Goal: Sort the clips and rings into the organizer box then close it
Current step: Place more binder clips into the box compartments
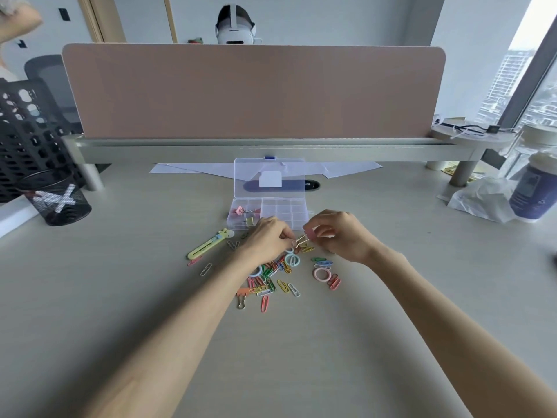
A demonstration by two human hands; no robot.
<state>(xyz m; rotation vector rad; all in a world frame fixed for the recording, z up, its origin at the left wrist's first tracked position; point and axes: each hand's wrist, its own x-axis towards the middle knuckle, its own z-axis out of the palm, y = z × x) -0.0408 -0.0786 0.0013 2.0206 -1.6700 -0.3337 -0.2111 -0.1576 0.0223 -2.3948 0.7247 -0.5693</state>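
A clear organizer box (283, 211) stands open on the desk, its lid (269, 178) upright behind it. A pink binder clip (241, 210) and a yellow one (249, 221) lie in its left compartments. In front of the box, my right hand (340, 233) pinches a pink binder clip (310, 233) by its body, while my left hand (268, 236) pinches that clip's wire handle. Below my hands lies a scatter of coloured paper clips (265, 285), a pink ring (322, 274), a blue ring (292, 260) and an orange binder clip (242, 294).
A yellow utility knife (208, 244) lies left of the pile. A black mesh pen cup (55, 199) stands at the left, a purple jar (533, 191) and plastic bag (479, 197) at the right. A pink divider panel (253, 92) closes the back; a person sits beyond it.
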